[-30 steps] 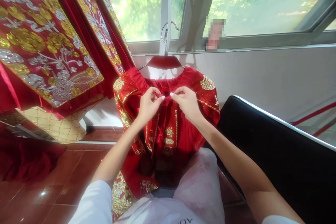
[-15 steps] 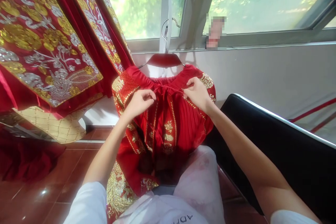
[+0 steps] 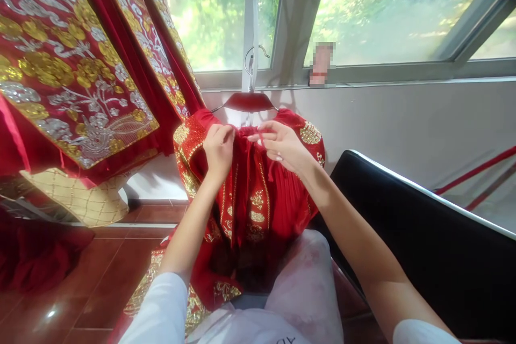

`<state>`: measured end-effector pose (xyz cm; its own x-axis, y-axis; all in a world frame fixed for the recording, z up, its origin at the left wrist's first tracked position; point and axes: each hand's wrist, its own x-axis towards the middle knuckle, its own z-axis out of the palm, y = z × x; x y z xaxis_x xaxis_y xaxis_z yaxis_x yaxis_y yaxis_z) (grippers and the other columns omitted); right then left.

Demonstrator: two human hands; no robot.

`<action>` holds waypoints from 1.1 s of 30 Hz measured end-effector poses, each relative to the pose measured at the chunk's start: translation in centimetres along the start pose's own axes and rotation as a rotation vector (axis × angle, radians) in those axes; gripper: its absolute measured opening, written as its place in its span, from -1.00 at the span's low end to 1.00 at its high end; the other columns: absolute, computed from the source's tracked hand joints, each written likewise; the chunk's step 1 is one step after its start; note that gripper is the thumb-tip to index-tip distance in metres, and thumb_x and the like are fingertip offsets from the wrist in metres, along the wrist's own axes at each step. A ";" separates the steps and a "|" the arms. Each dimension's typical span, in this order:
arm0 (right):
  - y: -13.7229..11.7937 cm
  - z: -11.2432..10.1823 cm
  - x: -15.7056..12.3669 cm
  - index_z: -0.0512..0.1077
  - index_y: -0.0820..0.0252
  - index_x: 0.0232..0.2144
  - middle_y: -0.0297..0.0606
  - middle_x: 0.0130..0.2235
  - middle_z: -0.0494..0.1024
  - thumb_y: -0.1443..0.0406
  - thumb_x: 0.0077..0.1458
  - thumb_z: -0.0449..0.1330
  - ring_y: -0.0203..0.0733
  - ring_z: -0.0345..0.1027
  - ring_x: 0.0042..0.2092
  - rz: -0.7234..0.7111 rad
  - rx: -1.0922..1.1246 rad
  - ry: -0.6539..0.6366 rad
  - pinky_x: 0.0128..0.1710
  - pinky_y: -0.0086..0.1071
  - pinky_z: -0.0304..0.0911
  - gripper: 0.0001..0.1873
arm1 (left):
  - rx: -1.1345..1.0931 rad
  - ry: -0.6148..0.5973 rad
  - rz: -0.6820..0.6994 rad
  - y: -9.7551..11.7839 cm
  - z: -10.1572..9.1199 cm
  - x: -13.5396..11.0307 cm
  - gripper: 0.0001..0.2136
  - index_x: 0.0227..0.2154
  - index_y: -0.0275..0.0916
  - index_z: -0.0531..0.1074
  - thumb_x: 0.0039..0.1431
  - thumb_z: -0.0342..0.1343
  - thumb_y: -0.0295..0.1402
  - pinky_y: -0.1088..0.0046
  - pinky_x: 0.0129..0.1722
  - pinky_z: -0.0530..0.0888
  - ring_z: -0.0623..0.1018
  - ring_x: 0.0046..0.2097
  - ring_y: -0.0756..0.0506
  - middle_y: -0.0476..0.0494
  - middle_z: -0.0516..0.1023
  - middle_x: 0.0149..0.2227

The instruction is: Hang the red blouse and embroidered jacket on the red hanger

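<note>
A red garment (image 3: 278, 193) with gold embroidery hangs from a hanger (image 3: 248, 101) in front of me. Its gathered neckline carries a thin red drawstring (image 3: 270, 173), one end dangling over the front. My left hand (image 3: 219, 151) is closed at the left side of the neck opening, pinching the drawstring; its fingertips are partly hidden. My right hand (image 3: 285, 145) grips the drawstring too, with the cord crossing its fingers just right of the neck's middle. Only a small gap separates the two hands.
Red cloth panels (image 3: 72, 75) with gold and silver embroidery hang at the left, above a pale quilted piece (image 3: 80, 196). A black padded panel with a light edge (image 3: 403, 220) stands at right. Behind the garment are the wall (image 3: 382, 113) and windows.
My hands have come closer together at the neckline. My right hand has moved left, and the drawstring that ran taut now crosses its fingers. The view has tilted slightly up.
</note>
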<state>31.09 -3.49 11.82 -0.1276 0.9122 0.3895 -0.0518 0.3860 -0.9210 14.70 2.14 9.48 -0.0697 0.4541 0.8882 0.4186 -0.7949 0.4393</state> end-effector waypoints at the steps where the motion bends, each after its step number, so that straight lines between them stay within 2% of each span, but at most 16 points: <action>1: 0.3 0.1 0.1 0.37 0.13 -0.15 -0.28 -0.23 0.62 0.30 -0.05 0.22 -0.53 -0.03 -0.66 -0.054 -0.028 0.054 -0.69 -0.50 -0.08 -0.66 | -0.080 -0.048 -0.009 0.1 0.3 0.1 -0.86 -0.51 -0.20 0.47 0.15 0.10 -0.44 0.46 -0.27 0.30 0.39 -0.34 -0.02 -0.03 0.42 -0.44; 3: 0.9 0.3 0.4 0.36 0.13 0.00 -0.27 -0.22 0.63 0.32 0.00 0.19 -0.46 0.14 -0.61 -0.169 -0.152 0.127 -0.62 -0.48 0.13 -0.55 | -0.234 -0.193 -0.036 0.2 0.6 0.2 -0.88 -0.55 -0.22 0.47 0.07 0.15 -0.48 0.47 -0.31 0.32 0.40 -0.38 -0.01 0.00 0.43 -0.48; 5: 1.7 0.6 0.5 0.34 0.13 0.11 -0.26 -0.21 0.63 0.35 0.06 0.14 -0.35 0.34 -0.49 -0.300 -0.353 0.165 -0.44 -0.41 0.33 -0.49 | -0.336 -0.311 -0.075 0.1 0.8 0.2 -0.88 -0.59 -0.24 0.45 0.00 0.18 -0.52 0.48 -0.35 0.32 0.38 -0.42 0.01 0.02 0.42 -0.51; 8: 3.0 1.1 0.8 0.31 0.09 0.18 -0.27 -0.19 0.64 0.37 0.19 0.02 -0.23 0.47 -0.29 -0.510 -0.693 0.201 -0.20 -0.31 0.40 -0.49 | -0.395 -0.364 -0.111 -0.4 0.5 0.3 -0.88 -0.61 -0.25 0.44 -0.05 0.19 -0.53 0.47 -0.35 0.31 0.36 -0.43 0.02 0.04 0.41 -0.53; 12: 4.3 1.3 1.3 0.31 0.06 0.21 -0.30 -0.34 0.63 0.36 0.28 -0.08 -0.25 0.42 -0.40 -0.653 -1.069 0.242 -0.31 -0.40 0.35 -0.51 | -0.434 -0.394 -0.137 -1.1 0.0 0.5 -0.90 -0.60 -0.25 0.45 -0.03 0.19 -0.48 0.47 -0.35 0.30 0.33 -0.44 0.03 0.04 0.38 -0.54; 15: 4.8 1.0 1.8 0.31 0.10 0.22 -0.30 -0.42 0.60 0.35 0.30 -0.08 -0.28 0.35 -0.48 -0.689 -1.211 0.272 -0.39 -0.44 0.30 -0.52 | -0.450 -0.399 -0.166 -1.4 0.0 0.4 -0.91 -0.58 -0.26 0.46 -0.02 0.20 -0.45 0.48 -0.38 0.28 0.32 -0.45 0.03 0.04 0.37 -0.54; 22: 5.4 0.8 1.9 0.35 0.13 0.18 -0.30 -0.50 0.56 0.36 0.32 -0.16 -0.26 0.33 -0.50 -0.728 -1.298 0.272 -0.43 -0.44 0.27 -0.51 | -0.269 -0.359 -0.116 -1.0 0.6 0.0 -0.88 -0.59 -0.27 0.41 -0.01 0.15 -0.56 0.49 -0.39 0.26 0.34 -0.44 0.03 0.02 0.43 -0.51; 28: 5.7 1.0 1.8 0.18 0.08 0.28 -0.24 -0.17 0.64 0.34 0.32 -0.11 -0.22 0.47 -0.35 -0.684 -1.149 0.285 -0.31 -0.38 0.38 -0.49 | -0.082 -0.420 -0.019 -0.6 0.5 -0.2 -0.85 -0.54 -0.23 0.30 0.10 0.09 -0.52 0.47 -0.37 0.28 0.34 -0.42 0.00 0.01 0.36 -0.47; 31: 5.8 1.1 1.9 0.13 0.07 0.30 -0.24 -0.14 0.64 0.33 0.29 -0.05 -0.18 0.50 -0.28 -0.703 -1.062 0.315 -0.27 -0.34 0.41 -0.46 | 0.078 -0.463 0.000 -0.2 0.2 -0.4 -0.85 -0.49 -0.21 0.25 0.15 0.08 -0.46 0.44 -0.34 0.30 0.35 -0.37 -0.03 -0.03 0.34 -0.42; 33: 5.8 1.2 2.1 0.15 0.06 0.29 -0.25 -0.20 0.65 0.34 0.27 -0.01 -0.17 0.50 -0.28 -0.711 -1.020 0.350 -0.26 -0.32 0.42 -0.45 | 0.146 -0.484 -0.002 0.1 0.1 -0.6 -0.86 -0.46 -0.20 0.23 0.18 0.05 -0.44 0.42 -0.32 0.32 0.37 -0.34 -0.05 -0.05 0.34 -0.38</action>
<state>29.33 0.48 7.24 -0.1119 0.3916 0.9133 0.7941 0.5878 -0.1547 14.87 1.82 8.94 0.3422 0.6178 0.7080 0.5439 -0.7446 0.3868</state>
